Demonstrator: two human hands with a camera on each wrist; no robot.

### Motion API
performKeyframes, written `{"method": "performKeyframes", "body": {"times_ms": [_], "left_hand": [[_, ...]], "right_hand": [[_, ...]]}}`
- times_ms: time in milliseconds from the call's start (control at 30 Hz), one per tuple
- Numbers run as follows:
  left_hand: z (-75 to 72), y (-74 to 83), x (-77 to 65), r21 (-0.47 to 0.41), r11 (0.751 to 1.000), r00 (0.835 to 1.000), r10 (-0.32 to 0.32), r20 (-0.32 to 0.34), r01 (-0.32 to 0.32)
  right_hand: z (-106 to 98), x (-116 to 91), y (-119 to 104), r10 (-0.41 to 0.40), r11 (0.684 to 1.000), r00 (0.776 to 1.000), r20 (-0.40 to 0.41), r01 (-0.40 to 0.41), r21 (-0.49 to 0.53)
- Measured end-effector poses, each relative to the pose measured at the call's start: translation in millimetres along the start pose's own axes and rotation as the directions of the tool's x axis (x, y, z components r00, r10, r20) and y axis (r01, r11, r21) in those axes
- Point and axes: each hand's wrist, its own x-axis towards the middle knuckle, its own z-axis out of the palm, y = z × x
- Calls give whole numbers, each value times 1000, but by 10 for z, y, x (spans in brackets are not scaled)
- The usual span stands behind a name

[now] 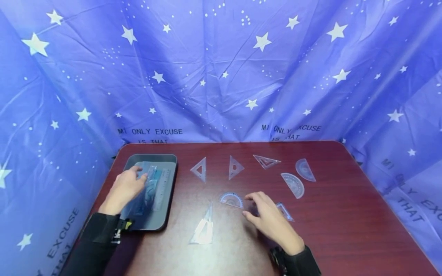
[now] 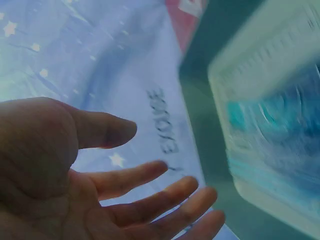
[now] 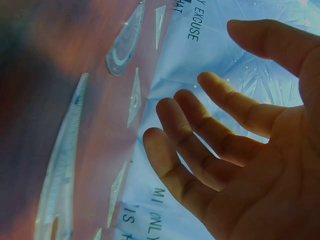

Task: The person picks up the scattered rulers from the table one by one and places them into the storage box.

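My left hand point(image 1: 126, 188) is over the grey tray point(image 1: 174, 168) at the left of the table, fingers loosely extended and gripping nothing. Inside the tray lie clear rulers point(image 1: 159, 191) and a bluish plastic sleeve, partly hidden by that hand. Past the fingertips in the left wrist view, teal and blue patches point(image 2: 267, 112) show blurred. My right hand point(image 1: 271, 220) hovers low above the table, fingers spread, its palm holding nothing. Just left of its fingertips lies a clear protractor point(image 1: 230, 199). A blue-edged set square point(image 1: 285, 212) is partly covered by this hand.
A large clear set square point(image 1: 203, 232) lies in the glare at the table's front. Farther back are smaller set squares point(image 1: 235, 168), with two protractors point(image 1: 293, 184) on the right. A blue star-patterned curtain point(image 1: 221, 69) stands behind the dark red table point(image 1: 345, 230).
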Motion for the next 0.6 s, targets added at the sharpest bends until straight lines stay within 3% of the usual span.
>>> {"method": "performKeyframes", "body": {"times_ms": [100, 233, 367, 533, 600], "left_hand": [[61, 143, -125, -24, 1000, 999, 13, -51, -14], [202, 351, -321, -66, 993, 982, 82, -169, -94], [422, 563, -516, -72, 982, 949, 149, -278, -176], [722, 769, -677, -34, 961, 890, 241, -386, -275], [810, 827, -720, -58, 952, 881, 253, -400, -300]], "right_hand": [[16, 98, -16, -3, 1000, 1000, 5, 3, -20], [51, 246, -58, 10, 1000, 999, 33, -9, -30], [104, 385, -105, 32, 998, 997, 68, -28, -48], [187, 543, -153, 82, 994, 990, 119, -73, -78], [229, 597, -165, 99, 993, 985, 141, -89, -77]]}}
